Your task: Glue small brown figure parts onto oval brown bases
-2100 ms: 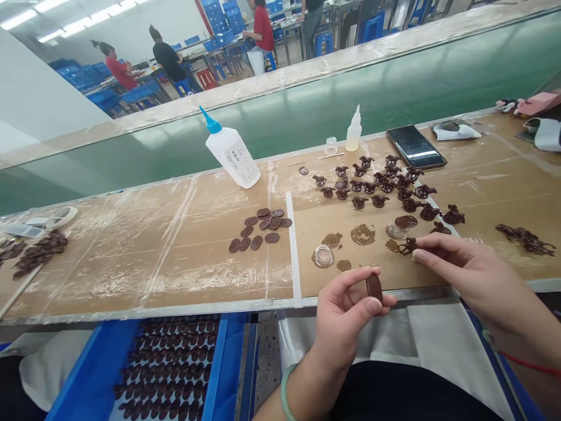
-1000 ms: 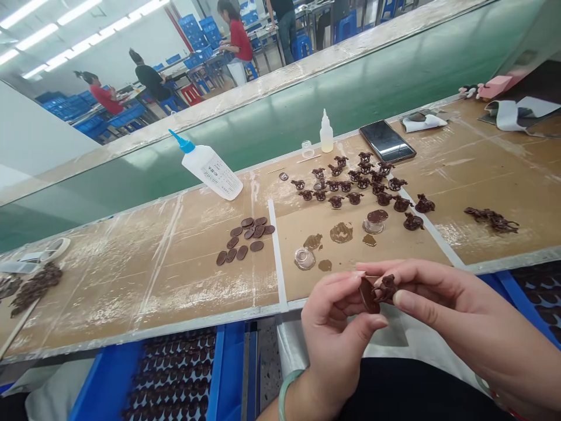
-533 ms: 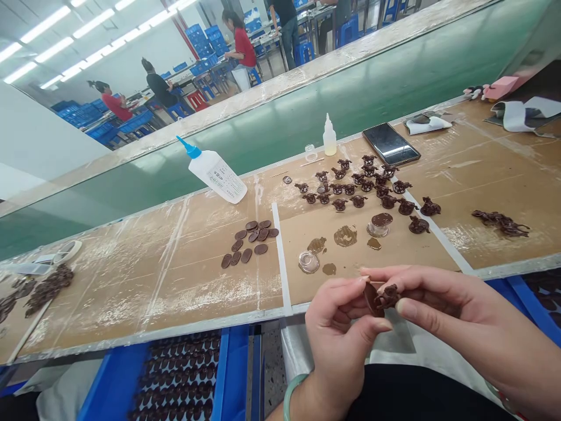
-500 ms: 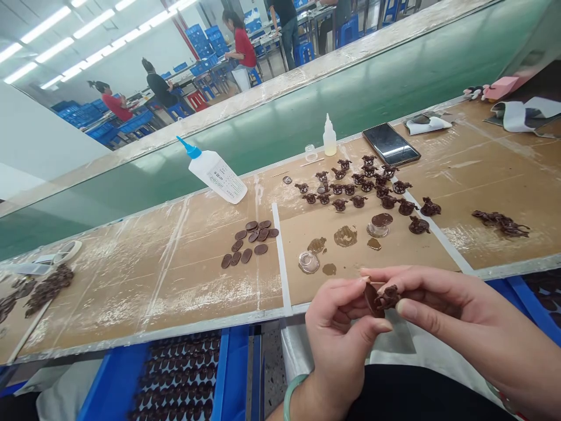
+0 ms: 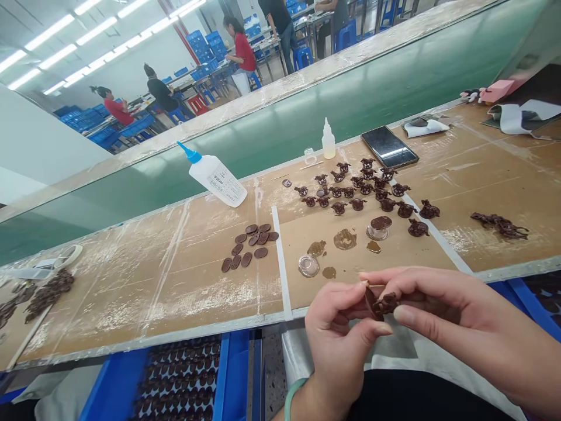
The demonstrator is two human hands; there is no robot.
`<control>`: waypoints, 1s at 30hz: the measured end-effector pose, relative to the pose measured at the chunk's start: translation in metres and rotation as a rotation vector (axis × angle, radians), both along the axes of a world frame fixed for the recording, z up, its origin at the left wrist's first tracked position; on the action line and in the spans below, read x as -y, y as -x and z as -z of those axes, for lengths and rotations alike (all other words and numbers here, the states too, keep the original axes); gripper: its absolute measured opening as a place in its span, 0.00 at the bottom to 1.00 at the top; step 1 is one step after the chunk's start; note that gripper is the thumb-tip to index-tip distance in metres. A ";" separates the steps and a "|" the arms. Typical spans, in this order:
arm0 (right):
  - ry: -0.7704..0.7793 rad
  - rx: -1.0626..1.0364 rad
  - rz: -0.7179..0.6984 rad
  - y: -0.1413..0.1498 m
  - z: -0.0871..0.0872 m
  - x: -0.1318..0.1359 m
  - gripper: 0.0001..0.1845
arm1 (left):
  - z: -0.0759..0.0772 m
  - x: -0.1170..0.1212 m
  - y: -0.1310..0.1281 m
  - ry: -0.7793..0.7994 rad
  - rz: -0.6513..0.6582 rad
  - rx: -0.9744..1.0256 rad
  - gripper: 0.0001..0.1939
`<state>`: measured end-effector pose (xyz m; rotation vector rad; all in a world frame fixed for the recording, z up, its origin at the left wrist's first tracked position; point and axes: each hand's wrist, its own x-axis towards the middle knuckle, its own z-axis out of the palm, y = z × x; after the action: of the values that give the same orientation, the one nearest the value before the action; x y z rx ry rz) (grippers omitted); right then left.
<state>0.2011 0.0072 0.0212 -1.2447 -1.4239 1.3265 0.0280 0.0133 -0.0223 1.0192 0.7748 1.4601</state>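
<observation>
Over the table's front edge, my left hand (image 5: 335, 339) pinches a brown oval base (image 5: 372, 299) by its rim, tilted on edge. My right hand (image 5: 456, 321) grips a small brown animal figurine (image 5: 387, 303) between thumb and fingers, against the face of the base. Whether the two parts are joined I cannot tell. Beyond my hands, several finished-looking brown figurines on round bases (image 5: 357, 204) stand in loose rows. Loose brown oval bases (image 5: 246, 259) lie to the left. A brown disc (image 5: 381, 223) rests on a clear round dish, and another clear dish (image 5: 308, 265) sits nearby.
A white bottle with a blue nozzle (image 5: 218, 180) lies at the table's back edge. Near it are a small dropper bottle (image 5: 328, 140) and a phone (image 5: 390, 146). Loose brown figurines (image 5: 499, 225) lie at right. Blue trays (image 5: 235, 374) sit below. Several people work in the background.
The figurine in my right hand has tilted slightly and sits a little lower against the base. My hands stay almost in place; the camera view has shifted slightly.
</observation>
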 end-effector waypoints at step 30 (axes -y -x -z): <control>-0.198 0.145 -0.021 -0.002 -0.008 -0.006 0.06 | 0.006 0.000 0.005 -0.174 -0.097 -0.174 0.18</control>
<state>0.2029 0.0130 0.0292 -1.2161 -1.6316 1.0969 0.0231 0.0130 -0.0286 1.2692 0.8417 1.5573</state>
